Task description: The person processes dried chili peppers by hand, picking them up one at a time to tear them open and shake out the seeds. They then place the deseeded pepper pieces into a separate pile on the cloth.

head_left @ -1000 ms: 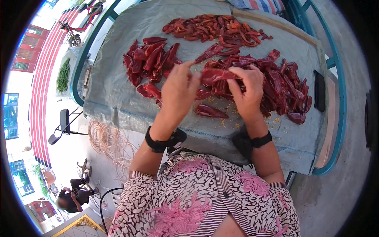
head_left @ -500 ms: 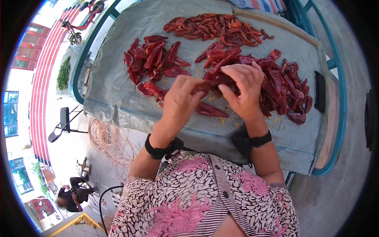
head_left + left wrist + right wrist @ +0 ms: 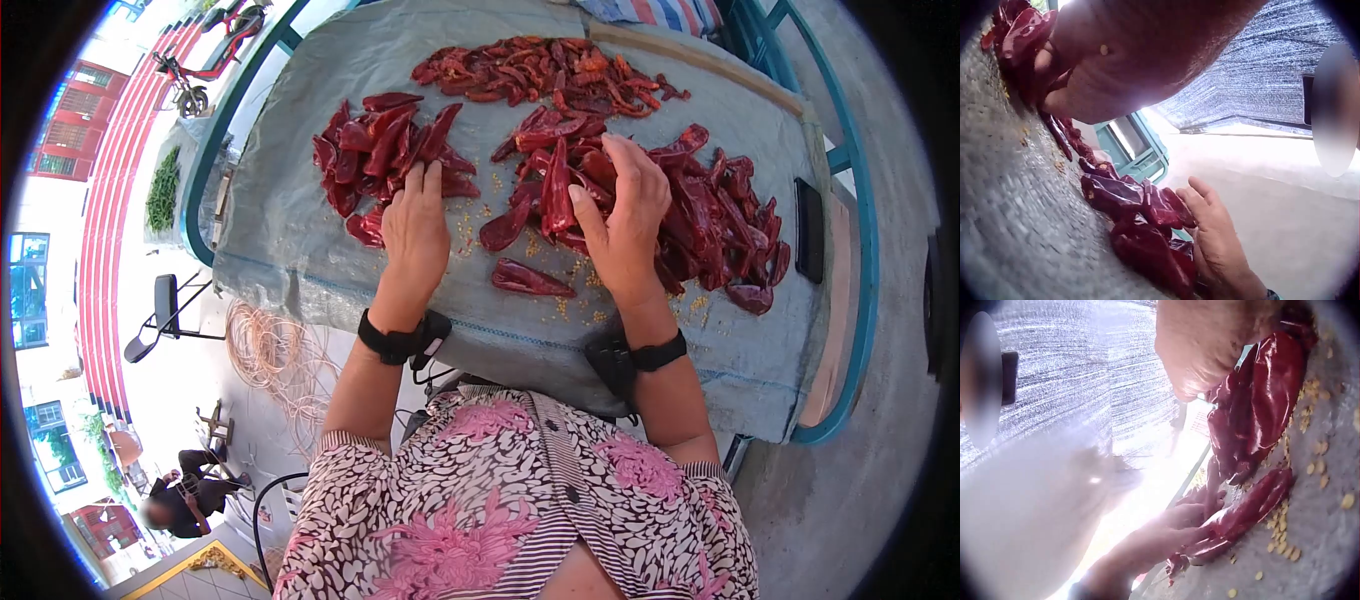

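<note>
In the head view, the left hand lies with straight fingers against the near edge of the left pile of red peppers. The left wrist view shows its fingertips touching a glossy pepper. The right hand is over the larger right pile, thumb and fingers spread apart, the thumb tip beside an upright-lying pepper. A single pepper lies between the hands, nearer the body. The right wrist view has the right hand above shiny peppers, its fingertips hidden.
Smaller, orange-red peppers form a pile at the far side of the grey sheet. Yellow seeds are scattered near the hands. A black phone-like object lies at the right, inside a teal frame. Another person sits at lower left.
The left hand has moved left, away from the right hand, to the left pile, and its fingers have straightened. The right hand has opened wider, and peppers beside its thumb have shifted.
</note>
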{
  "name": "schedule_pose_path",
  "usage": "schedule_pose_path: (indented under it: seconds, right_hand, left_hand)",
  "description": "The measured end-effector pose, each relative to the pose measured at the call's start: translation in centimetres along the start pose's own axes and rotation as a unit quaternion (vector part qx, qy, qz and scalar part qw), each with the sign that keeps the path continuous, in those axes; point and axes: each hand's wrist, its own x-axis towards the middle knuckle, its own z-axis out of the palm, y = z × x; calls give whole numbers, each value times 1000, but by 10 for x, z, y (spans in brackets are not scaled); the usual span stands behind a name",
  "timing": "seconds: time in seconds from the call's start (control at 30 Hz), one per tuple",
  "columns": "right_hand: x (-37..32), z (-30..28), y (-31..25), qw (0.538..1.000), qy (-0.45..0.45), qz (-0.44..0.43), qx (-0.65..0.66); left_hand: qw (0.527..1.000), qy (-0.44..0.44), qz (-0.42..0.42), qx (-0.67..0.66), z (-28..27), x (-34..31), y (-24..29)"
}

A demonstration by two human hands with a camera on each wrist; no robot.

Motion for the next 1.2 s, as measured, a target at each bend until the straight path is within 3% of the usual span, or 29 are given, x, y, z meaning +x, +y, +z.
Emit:
schedule_pose_path:
  seconds: [0.13, 0.23, 0.43, 0.6, 0.73, 0.83, 0.93, 1.03, 1.13, 1.2]
  right_hand:
    - [2, -6, -2, 1000, -9, -11, 26]
    - [6, -13, -6, 997, -44, -59, 38]
    - [2, -8, -15, 985, -138, -86, 51]
    - [4, -9, -15, 986, -129, -80, 68]
    - [2, -7, -10, 991, -93, -47, 83]
    - [2, -9, -10, 997, -42, -34, 52]
    - [-1, -2, -5, 999, 4, 17, 36]
    - [2, -6, -8, 996, 35, 60, 60]
    - [1, -4, -6, 995, 35, 59, 74]
    - [1, -3, -5, 996, 33, 50, 73]
  left_hand:
    - [994, -91, -39, 52, -12, 7, 2]
    - [995, 0, 41, -90, -27, -1, 20]
    - [976, 37, 109, -186, -59, -5, 63]
    - [942, 65, 170, -283, -72, -2, 74]
    - [937, 61, 165, -302, -61, 3, 74]
    - [957, 68, 136, -248, -64, 13, 72]
    - [987, 102, 61, -110, -57, 25, 47]
    - [992, 109, -59, 9, -49, 35, 21]
    - [991, 27, -89, 95, -42, 43, 0]
    - [992, 44, -73, 87, -43, 45, -12]
